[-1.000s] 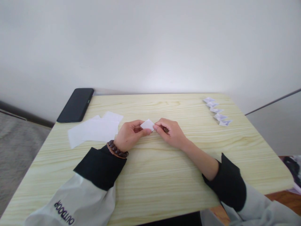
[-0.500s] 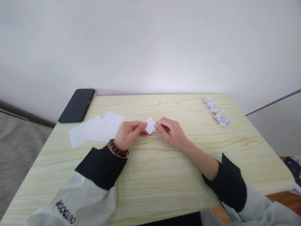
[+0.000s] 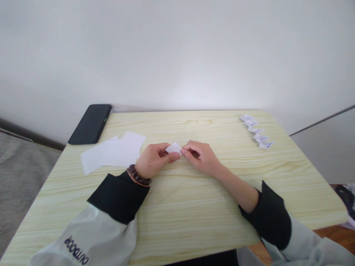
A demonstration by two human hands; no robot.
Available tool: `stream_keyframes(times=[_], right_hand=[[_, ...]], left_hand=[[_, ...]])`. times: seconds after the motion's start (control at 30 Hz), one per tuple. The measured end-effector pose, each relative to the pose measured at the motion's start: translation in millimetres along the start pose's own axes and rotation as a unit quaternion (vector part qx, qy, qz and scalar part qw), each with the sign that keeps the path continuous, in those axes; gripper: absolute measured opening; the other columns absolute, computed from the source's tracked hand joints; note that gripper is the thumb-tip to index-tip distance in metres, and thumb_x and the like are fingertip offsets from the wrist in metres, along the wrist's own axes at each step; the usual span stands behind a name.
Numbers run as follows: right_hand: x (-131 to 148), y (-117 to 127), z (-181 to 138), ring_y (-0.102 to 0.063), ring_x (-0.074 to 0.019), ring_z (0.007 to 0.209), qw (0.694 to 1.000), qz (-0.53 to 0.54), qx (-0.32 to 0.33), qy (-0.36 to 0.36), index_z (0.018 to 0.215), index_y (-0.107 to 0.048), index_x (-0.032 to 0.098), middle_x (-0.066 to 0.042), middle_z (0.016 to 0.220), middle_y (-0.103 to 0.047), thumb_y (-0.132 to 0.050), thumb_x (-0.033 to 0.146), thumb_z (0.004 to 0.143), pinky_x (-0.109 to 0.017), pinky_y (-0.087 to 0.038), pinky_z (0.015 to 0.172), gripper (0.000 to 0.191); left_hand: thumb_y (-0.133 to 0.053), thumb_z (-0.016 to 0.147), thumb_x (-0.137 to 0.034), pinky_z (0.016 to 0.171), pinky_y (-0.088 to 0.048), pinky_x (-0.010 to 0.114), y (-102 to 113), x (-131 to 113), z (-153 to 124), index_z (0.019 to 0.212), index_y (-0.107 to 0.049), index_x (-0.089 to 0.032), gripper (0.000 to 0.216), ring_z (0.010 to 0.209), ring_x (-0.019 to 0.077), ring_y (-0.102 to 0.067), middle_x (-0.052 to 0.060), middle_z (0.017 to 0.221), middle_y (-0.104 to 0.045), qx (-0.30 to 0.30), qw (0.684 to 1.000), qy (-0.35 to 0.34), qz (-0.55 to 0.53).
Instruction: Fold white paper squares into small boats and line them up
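Observation:
A small folded piece of white paper (image 3: 174, 147) is held between my two hands above the middle of the table. My left hand (image 3: 155, 158) is closed on its left and lower part, the thumb lying across the front near the bottom corner. With thumb and forefinger, my right hand (image 3: 201, 156) pinches the paper's right corner. Part of the paper is hidden behind my left thumb. Several white paper sheets (image 3: 118, 152) lie overlapping just left of my left hand.
At the table's far right stands a slanting row of several small folded paper shapes (image 3: 260, 138). A black tablet or large phone (image 3: 91, 124) lies at the back left corner. The pale wood-grain table (image 3: 194, 214) meets a white wall (image 3: 177, 55) at the back.
My left thumb has slid right and down across the paper, covering its lower part. The paper now looks flatter and wider. My right hand keeps its pinch, shifted very slightly left.

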State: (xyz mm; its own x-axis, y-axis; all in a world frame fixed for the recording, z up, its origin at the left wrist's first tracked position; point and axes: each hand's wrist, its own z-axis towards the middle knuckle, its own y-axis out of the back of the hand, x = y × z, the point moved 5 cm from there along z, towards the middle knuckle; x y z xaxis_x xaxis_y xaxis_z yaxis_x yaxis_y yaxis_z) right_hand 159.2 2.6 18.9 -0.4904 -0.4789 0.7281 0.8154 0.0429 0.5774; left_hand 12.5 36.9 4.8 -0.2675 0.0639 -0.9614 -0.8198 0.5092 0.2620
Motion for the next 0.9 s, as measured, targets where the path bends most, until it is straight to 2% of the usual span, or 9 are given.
stream_keyframes(times=[0.1, 0.17, 0.27, 0.33, 0.5, 0.67, 0.77, 0.9], right_hand=[[-1.1, 0.1, 0.6, -0.045, -0.0076, 0.055, 1.0, 0.003, 0.001, -0.012, 0.073, -0.059, 0.016, 0.001, 0.063, -0.053, -0.048, 0.025, 0.087, -0.02, -0.034, 0.053, 0.02], [-3.2, 1.2, 0.6, -0.044, -0.0073, 0.053, 0.999, 0.003, -0.01, -0.031, 0.071, -0.058, 0.015, 0.002, 0.06, -0.052, -0.048, 0.026, 0.086, -0.02, -0.033, 0.052, 0.021], [-6.5, 3.6, 0.2, -0.042, -0.007, 0.05, 0.998, 0.003, -0.035, -0.058, 0.07, -0.058, 0.015, 0.002, 0.058, -0.051, -0.049, 0.027, 0.086, -0.02, -0.032, 0.05, 0.023], [-8.8, 5.0, -0.3, -0.04, -0.0069, 0.049, 0.996, 0.001, -0.053, -0.073, 0.07, -0.058, 0.015, 0.002, 0.057, -0.05, -0.048, 0.028, 0.086, -0.02, -0.031, 0.049, 0.023], [-11.5, 2.8, 0.7, -0.041, -0.0076, 0.05, 0.996, -0.036, -0.041, -0.077, 0.068, -0.056, 0.016, 0.003, 0.057, -0.049, -0.048, 0.024, 0.085, -0.021, -0.032, 0.05, 0.02], [-9.1, 1.8, 2.1, -0.047, -0.0114, 0.062, 0.993, -0.099, -0.044, -0.038, 0.071, -0.053, 0.016, 0.0, 0.068, -0.051, -0.051, 0.018, 0.081, -0.024, -0.038, 0.06, 0.011], [-10.5, 2.0, 1.8, -0.05, -0.014, 0.071, 0.992, -0.116, -0.043, -0.03, 0.08, -0.055, 0.017, -0.004, 0.08, -0.053, -0.053, 0.019, 0.08, -0.026, -0.041, 0.065, 0.004], [-12.1, 3.4, 1.9, -0.053, -0.0165, 0.082, 0.994, -0.111, -0.017, -0.017, 0.101, -0.057, 0.017, -0.008, 0.097, -0.054, -0.054, 0.017, 0.078, -0.028, -0.045, 0.07, 0.023]], left_hand=[[-0.067, 0.07, -0.043, 0.061, -0.051, 0.026, -0.9, 1.5, -0.8, 0.078, -0.068, -0.012, 0.032, 0.064, 0.0165, -0.064, 0.004, 0.07, -0.07, -0.004, 1.0, 0.0, 0.02], [-0.067, 0.07, -0.046, 0.065, -0.053, 0.028, -0.1, 2.1, -1.2, 0.085, -0.067, -0.013, 0.036, 0.07, 0.0183, -0.066, 0.005, 0.077, -0.072, -0.022, 0.999, -0.011, 0.029], [-0.072, 0.066, -0.045, 0.078, -0.053, 0.031, 4.0, -3.3, -2.1, 0.109, -0.059, -0.016, 0.053, 0.082, 0.0192, -0.066, 0.006, 0.094, -0.071, -0.061, 0.992, -0.083, 0.069], [-0.075, 0.063, -0.043, 0.084, -0.051, 0.031, 7.3, -9.6, -3.2, 0.116, -0.054, -0.017, 0.062, 0.088, 0.0188, -0.065, 0.006, 0.102, -0.068, -0.083, 0.976, -0.147, 0.137], [-0.065, 0.076, -0.036, 0.085, -0.049, 0.031, 8.3, -16.8, -4.4, 0.099, -0.063, -0.018, 0.029, 0.091, 0.0182, -0.063, 0.005, 0.098, -0.068, -0.072, 0.928, -0.24, 0.275], [-0.065, 0.077, -0.034, 0.082, -0.051, 0.031, 8.2, -14.1, -4.5, 0.093, -0.068, -0.017, 0.023, 0.089, 0.0188, -0.063, 0.007, 0.094, -0.07, -0.077, 0.899, -0.294, 0.315], [-0.062, 0.08, -0.03, 0.08, -0.051, 0.031, 6.8, -13.2, -3.9, 0.089, -0.07, -0.019, 0.016, 0.089, 0.0182, -0.062, 0.007, 0.093, -0.07, -0.071, 0.881, -0.324, 0.338], [-0.056, 0.085, -0.025, 0.077, -0.052, 0.03, 6.4, -13.5, -3.3, 0.085, -0.072, -0.02, 0.016, 0.085, 0.0173, -0.061, 0.005, 0.089, -0.071, -0.074, 0.86, -0.346, 0.367]])
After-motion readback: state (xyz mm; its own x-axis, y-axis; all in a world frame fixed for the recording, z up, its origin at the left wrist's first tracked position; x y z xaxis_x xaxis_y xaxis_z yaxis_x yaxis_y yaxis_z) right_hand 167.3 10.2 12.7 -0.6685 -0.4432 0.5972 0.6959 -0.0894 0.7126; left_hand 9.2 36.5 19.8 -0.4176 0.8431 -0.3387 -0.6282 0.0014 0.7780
